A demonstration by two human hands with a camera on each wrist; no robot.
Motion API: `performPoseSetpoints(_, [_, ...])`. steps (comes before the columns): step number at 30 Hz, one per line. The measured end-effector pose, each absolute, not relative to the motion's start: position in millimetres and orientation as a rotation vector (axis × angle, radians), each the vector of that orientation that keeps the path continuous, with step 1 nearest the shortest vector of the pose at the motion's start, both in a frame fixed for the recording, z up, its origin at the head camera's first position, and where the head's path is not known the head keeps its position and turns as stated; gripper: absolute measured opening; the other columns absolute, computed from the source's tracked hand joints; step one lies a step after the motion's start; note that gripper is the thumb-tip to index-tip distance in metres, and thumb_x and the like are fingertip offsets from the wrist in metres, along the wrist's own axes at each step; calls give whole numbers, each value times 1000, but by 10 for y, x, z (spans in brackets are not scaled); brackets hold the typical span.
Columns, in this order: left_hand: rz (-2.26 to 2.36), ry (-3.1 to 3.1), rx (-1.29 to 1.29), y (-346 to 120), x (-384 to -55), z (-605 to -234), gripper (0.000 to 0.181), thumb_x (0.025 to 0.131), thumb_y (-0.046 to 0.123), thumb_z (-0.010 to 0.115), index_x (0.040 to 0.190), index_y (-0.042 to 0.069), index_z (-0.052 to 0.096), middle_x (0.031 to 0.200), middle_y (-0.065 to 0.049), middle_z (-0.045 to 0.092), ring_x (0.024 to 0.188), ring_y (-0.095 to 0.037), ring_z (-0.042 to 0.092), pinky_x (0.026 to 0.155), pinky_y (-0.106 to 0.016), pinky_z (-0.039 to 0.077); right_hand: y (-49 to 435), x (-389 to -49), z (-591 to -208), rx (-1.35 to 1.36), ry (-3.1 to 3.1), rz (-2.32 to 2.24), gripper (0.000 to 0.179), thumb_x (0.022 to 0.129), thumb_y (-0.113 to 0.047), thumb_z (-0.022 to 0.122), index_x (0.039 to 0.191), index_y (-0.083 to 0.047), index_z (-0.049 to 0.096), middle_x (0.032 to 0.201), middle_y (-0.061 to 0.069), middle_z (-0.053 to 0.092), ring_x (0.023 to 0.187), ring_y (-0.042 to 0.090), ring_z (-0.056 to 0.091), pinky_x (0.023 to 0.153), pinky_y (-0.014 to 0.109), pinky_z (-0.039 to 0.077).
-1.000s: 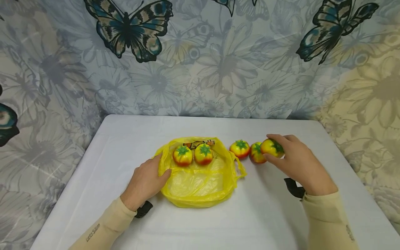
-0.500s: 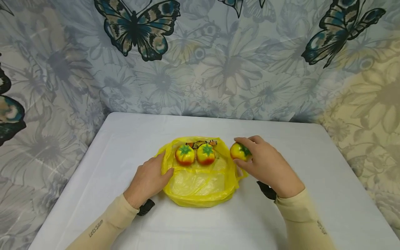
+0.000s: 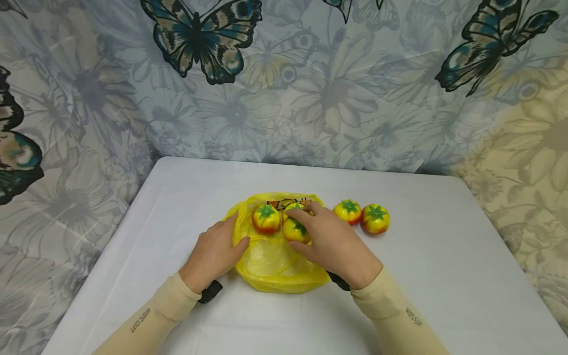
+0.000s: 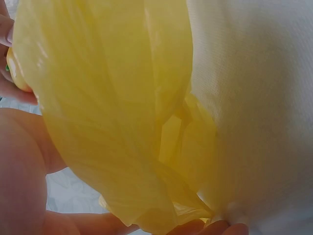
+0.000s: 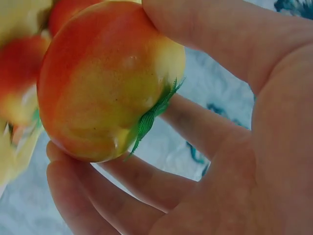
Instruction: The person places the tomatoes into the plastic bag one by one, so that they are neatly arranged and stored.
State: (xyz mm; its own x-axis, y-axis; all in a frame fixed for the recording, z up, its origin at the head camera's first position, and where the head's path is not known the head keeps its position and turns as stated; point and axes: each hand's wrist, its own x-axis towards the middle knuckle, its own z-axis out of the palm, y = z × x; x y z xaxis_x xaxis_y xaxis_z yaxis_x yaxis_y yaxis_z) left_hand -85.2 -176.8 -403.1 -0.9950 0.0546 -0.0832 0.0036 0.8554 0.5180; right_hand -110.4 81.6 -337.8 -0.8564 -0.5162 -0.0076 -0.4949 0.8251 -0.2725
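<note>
A yellow plastic bag [image 3: 284, 283] lies with its mouth wide on the table. My left hand [image 3: 213, 256] grips its left rim, thumb inside; the left wrist view shows the yellow film [image 4: 112, 98] filling much of the frame, fingers at the lower edge. Over the bag, my right hand [image 3: 339, 246] holds a yellow-and-red tomato [image 3: 296, 230] with a green star-shaped top, between thumb and fingers. Up close in the right wrist view, that tomato [image 5: 102, 83] looks smooth and shiny. One tomato [image 3: 266, 219] sits in the bag; another [image 3: 294, 206] is partly hidden behind the held one.
Two more tomatoes, one nearer [image 3: 348, 212] and one farther right [image 3: 375, 219], stand side by side on the white-covered table [image 3: 443, 276], right of the bag. Behind the table hangs a butterfly-and-flower patterned cloth [image 3: 328, 98].
My right hand has carried a tomato leftward from the group on the right to above the bag. My left hand keeps its grip on the rim. The view has shifted slightly.
</note>
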Motion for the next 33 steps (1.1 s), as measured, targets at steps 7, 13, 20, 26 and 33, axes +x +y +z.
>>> performPoseSetpoints(7, [811,2957,79,-1791,-857,-4039,62,105,30,64,156,-1,51,126,-23,73,98,-32,70,91,-55,58,478,-995,-3487,-928,2860,-332,60,95,-42,84,149,-25,65,132,13,66,110,30,69,98,48,61])
performPoseSetpoints(13, [807,2969,102,-1798,-876,-4055,54,106,27,63,153,0,54,116,-19,74,87,-26,66,80,-48,58,263,-913,-3586,-1040,2827,-286,58,98,-43,79,150,-21,64,131,12,67,104,28,69,95,44,61])
performPoseSetpoints(20, [808,2982,117,-1793,-885,-4046,50,107,23,61,150,-2,57,116,-18,75,88,-25,66,81,-48,59,158,-873,-3689,-1095,2880,-210,53,97,-44,78,140,-16,65,108,8,65,84,21,58,79,37,56])
performPoseSetpoints(26, [795,2989,115,-1783,-891,-4048,50,107,23,62,150,-2,57,116,-18,75,94,-28,69,84,-51,59,119,-865,-3751,-1117,2897,-198,45,98,-41,76,134,-16,66,107,9,64,82,22,57,74,37,56])
performPoseSetpoints(33, [793,2988,104,-1781,-890,-4054,50,106,24,63,149,-1,58,108,-16,74,87,-26,66,79,-50,57,78,-871,-3799,-1137,2901,-220,37,99,-36,74,130,-17,68,106,8,64,86,22,57,74,35,56])
